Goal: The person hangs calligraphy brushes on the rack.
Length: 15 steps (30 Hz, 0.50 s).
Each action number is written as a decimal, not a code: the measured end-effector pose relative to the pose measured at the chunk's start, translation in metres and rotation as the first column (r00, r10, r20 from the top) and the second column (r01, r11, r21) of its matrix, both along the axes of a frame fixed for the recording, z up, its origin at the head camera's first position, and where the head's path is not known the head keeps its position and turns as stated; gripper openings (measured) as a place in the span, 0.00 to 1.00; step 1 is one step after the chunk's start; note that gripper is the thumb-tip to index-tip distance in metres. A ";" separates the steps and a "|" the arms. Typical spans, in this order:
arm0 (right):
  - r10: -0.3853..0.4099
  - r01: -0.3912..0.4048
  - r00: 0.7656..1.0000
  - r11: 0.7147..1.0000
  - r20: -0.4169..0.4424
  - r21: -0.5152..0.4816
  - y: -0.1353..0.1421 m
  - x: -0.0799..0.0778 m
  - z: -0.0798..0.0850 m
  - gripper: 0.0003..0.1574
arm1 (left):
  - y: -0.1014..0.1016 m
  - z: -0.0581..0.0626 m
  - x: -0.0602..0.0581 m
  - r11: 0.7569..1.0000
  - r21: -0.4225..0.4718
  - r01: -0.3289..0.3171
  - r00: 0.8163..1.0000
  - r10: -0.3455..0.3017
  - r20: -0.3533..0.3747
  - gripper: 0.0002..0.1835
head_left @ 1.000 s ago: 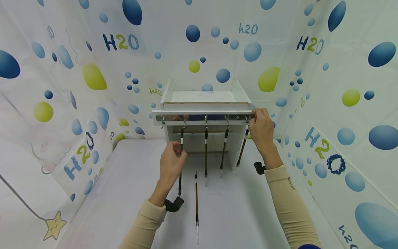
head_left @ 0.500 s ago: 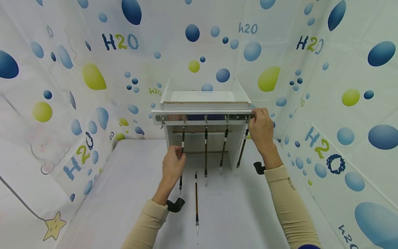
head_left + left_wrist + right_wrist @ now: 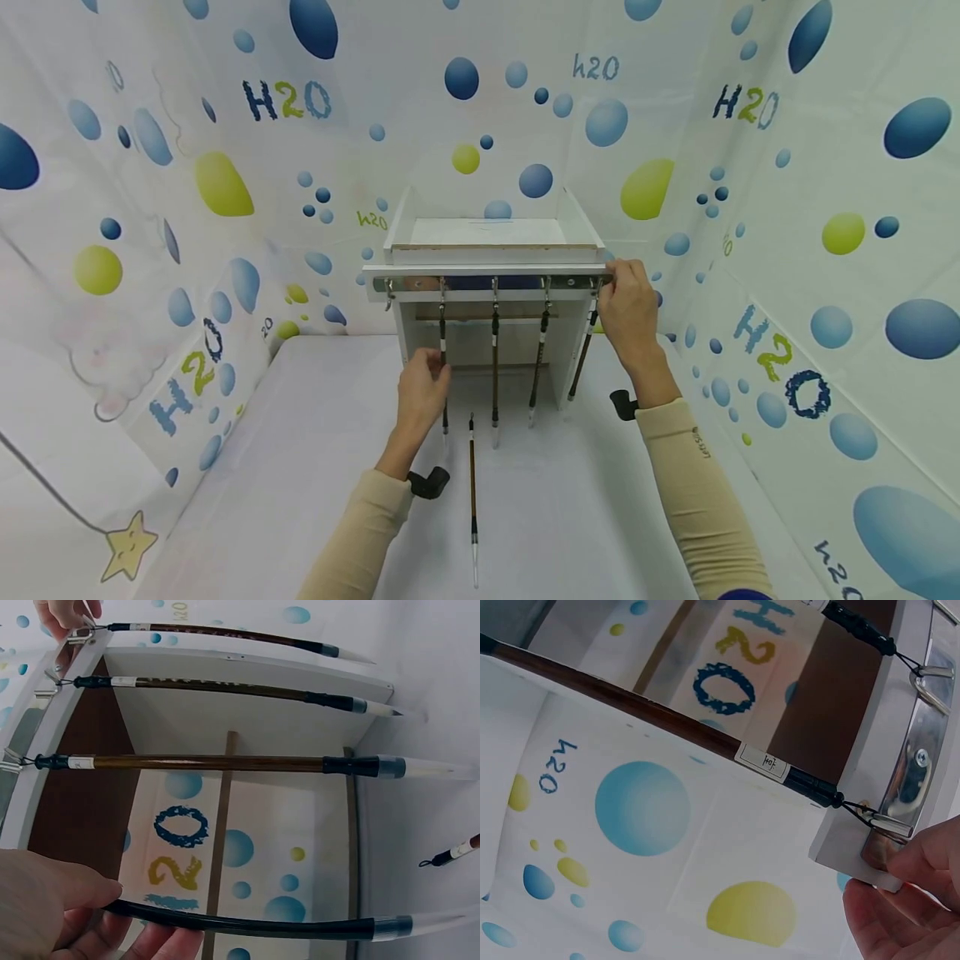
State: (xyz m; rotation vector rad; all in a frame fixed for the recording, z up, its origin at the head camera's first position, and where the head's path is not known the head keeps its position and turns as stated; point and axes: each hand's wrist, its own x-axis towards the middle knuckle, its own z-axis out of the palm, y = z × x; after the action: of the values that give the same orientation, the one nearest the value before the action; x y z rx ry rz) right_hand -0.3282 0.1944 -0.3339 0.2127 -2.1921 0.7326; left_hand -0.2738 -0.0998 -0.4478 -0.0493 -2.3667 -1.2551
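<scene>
In the left wrist view my left hand pinches a dark-handled calligraphy brush between thumb and fingers. That brush hangs almost upright below the second hook from the left in the head view, its white tip downward. My right hand grips the right end of a white wooden rack, thumb on the metal hook strip and fingers beneath the board. From other hooks hang several more brushes, among them a brown-handled one right beside my right hand and a middle one.
Another calligraphy brush with a brown handle lies on the white table in front of the rack. The leftmost hook is at the strip's end. Walls printed with blue and green bubbles enclose the table.
My left hand has moved slightly right, and the brush it pinches has swung from a slant to nearly upright. The right hand keeps its hold on the rack's end.
</scene>
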 end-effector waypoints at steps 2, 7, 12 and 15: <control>0.000 0.000 1.000 1.000 0.000 -0.002 0.000 0.000 0.000 0.17 | 0.000 -0.001 -0.003 1.000 0.004 0.009 1.000 -0.009 0.000 0.14; 0.004 -0.004 1.000 1.000 -0.006 -0.003 0.000 -0.001 0.000 0.17 | -0.002 -0.003 -0.012 0.999 0.019 0.025 1.000 -0.026 0.002 0.14; 0.003 -0.003 1.000 1.000 -0.015 0.001 0.001 -0.003 -0.002 0.16 | -0.004 -0.005 -0.019 1.000 0.014 0.024 0.999 -0.024 0.022 0.14; 0.002 -0.002 1.000 1.000 -0.013 0.005 0.001 -0.003 -0.003 0.16 | -0.004 -0.004 -0.022 0.999 0.021 0.026 0.999 -0.027 0.043 0.14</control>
State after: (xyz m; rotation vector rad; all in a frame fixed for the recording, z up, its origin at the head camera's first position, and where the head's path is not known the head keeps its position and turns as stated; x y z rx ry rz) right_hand -0.3311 0.1954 -0.3368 0.2221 -2.1825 0.7249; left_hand -0.2957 -0.1041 -0.4520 -0.0475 -2.3973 -1.3051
